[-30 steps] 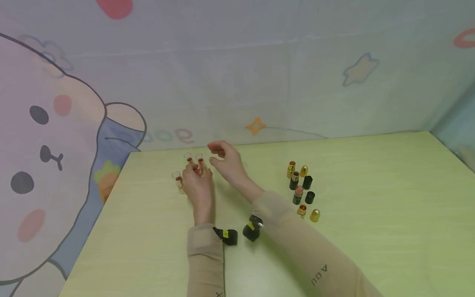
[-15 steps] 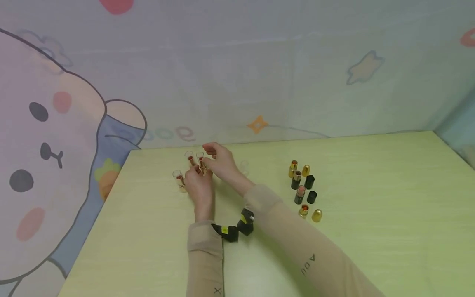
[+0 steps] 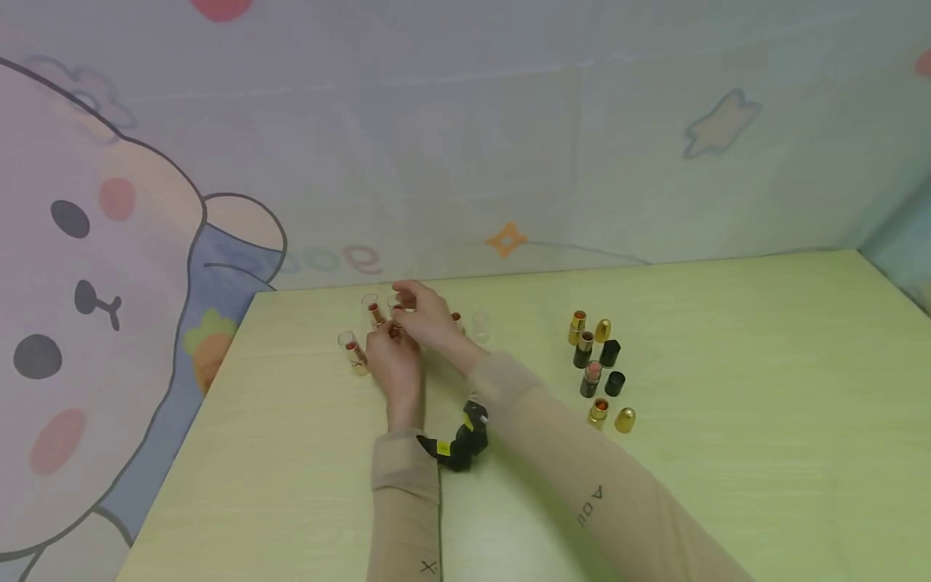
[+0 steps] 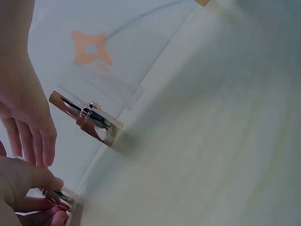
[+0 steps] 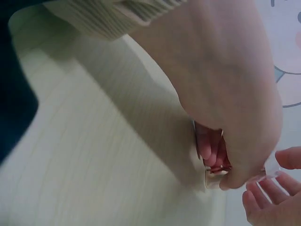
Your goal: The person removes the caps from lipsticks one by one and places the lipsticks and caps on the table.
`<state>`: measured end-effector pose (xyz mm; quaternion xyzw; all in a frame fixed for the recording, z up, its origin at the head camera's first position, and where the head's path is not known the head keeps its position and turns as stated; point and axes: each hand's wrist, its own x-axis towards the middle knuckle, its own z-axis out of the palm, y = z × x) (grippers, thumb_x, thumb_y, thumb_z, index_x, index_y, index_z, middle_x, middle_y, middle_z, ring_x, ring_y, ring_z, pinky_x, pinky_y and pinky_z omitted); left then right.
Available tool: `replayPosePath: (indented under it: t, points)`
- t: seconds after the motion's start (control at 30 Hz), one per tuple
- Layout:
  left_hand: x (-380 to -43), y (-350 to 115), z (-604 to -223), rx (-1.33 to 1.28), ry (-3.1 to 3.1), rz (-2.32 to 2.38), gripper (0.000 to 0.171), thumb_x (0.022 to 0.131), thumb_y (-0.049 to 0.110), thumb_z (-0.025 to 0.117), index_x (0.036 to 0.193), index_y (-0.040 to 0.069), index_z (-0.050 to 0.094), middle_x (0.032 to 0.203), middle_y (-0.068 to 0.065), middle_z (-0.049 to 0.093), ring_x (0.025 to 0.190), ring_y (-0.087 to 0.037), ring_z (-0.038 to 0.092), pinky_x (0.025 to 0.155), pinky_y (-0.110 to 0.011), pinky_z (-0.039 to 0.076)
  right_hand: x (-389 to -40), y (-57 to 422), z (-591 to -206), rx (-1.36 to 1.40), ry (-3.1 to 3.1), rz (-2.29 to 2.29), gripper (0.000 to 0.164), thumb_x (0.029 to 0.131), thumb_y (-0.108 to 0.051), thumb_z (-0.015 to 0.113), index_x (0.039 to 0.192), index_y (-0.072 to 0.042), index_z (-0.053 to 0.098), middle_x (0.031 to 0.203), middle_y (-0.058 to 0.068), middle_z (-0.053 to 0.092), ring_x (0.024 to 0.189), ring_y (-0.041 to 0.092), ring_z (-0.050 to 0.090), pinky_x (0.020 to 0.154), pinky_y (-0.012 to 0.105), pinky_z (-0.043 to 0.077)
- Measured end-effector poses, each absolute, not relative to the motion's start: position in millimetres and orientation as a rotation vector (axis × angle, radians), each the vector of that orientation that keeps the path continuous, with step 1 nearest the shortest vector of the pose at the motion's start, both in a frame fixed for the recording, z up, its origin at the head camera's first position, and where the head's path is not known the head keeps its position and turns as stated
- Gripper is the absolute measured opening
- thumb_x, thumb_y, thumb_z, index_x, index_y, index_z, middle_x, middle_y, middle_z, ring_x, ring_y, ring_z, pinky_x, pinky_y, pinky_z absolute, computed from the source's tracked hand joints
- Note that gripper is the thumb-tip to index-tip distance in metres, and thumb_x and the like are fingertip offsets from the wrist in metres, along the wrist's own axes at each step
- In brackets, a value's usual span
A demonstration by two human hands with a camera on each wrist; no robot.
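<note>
My left hand [image 3: 395, 368] pinches the gold base of a lipstick [image 4: 66, 197] standing at the table's back left. My right hand [image 3: 429, 319] is just beyond it, thumb and fingers spread loosely either side of a clear cap [image 5: 272, 168] at the lipstick's top. In the right wrist view, the left hand [image 5: 230, 94] hides much of this lipstick, and the right hand's fingers [image 5: 263, 195] are close by the cap. Beside the hands stand two more uncapped lipsticks, one behind [image 3: 374, 314] and one to the left [image 3: 355, 356], with clear caps next to them.
Right of the hands stands another gold lipstick [image 4: 87, 117] with its clear cap [image 3: 481, 326], partly behind the right forearm. Farther right are several gold and black lipsticks [image 3: 584, 349], their caps [image 3: 610, 353] beside them. A printed cloth [image 3: 436, 162] hangs behind the table.
My right hand has moved left and closer to the left hand, to the clear cap. The lipstick and cap behind the right forearm have come into view. The left hand keeps its grip.
</note>
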<state>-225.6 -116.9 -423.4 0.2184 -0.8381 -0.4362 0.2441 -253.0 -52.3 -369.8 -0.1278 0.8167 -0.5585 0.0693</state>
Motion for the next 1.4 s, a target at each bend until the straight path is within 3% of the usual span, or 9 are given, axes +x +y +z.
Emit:
replayPosePath:
  t: [0.2,0.63,0.9,1.27,1.4]
  points:
    - [-226,-116,-424,0.583,-2.294,-1.175,0.021,0.087,0.004,0.057,0.101,-0.004,0.07,0.094,-0.023,0.064,0.088,-0.04,0.06,0.078,-0.05,0.048,-252,-55,-372,-0.324,2.479,-1.716,0.036,0.094,-0.005,0.056,0.13,-0.004,0.055,0.124,0.017,0.062,0.118,0.029,0.059,0.1,0.04,0.047]
    - [-225,-120,-425,0.57,-2.339,-1.125,0.013,0.087,0.006,0.061,0.08,-0.005,0.066,0.087,-0.021,0.06,0.081,-0.037,0.055,0.072,-0.044,0.042,-248,-59,-373,-0.248,2.509,-1.696,0.03,0.095,-0.006,0.055,0.124,-0.003,0.06,0.119,0.013,0.065,0.112,0.026,0.06,0.096,0.035,0.049]
    - [-224,-117,-423,0.586,-2.343,-1.169,0.014,0.085,0.001,0.06,0.093,-0.006,0.069,0.093,-0.023,0.062,0.087,-0.039,0.057,0.078,-0.048,0.046,-246,-57,-376,-0.254,2.528,-1.707,0.028,0.094,-0.006,0.055,0.121,-0.003,0.062,0.117,0.013,0.066,0.11,0.026,0.061,0.095,0.037,0.049]
    - [-224,-114,-417,0.563,-2.335,-1.169,0.013,0.087,0.005,0.06,0.088,-0.005,0.068,0.092,-0.021,0.061,0.083,-0.034,0.055,0.074,-0.046,0.045,-244,-53,-374,-0.272,2.527,-1.804,0.025,0.093,-0.002,0.057,0.117,-0.001,0.064,0.113,0.015,0.066,0.108,0.028,0.061,0.095,0.036,0.05]
    - [-222,-116,-413,0.554,-2.331,-1.161,0.016,0.088,0.008,0.061,0.093,-0.005,0.069,0.095,-0.022,0.063,0.089,-0.037,0.058,0.079,-0.049,0.047,-242,-53,-371,-0.277,2.53,-1.819,0.025,0.092,-0.003,0.058,0.117,-0.002,0.064,0.114,0.014,0.067,0.11,0.027,0.062,0.097,0.036,0.049]
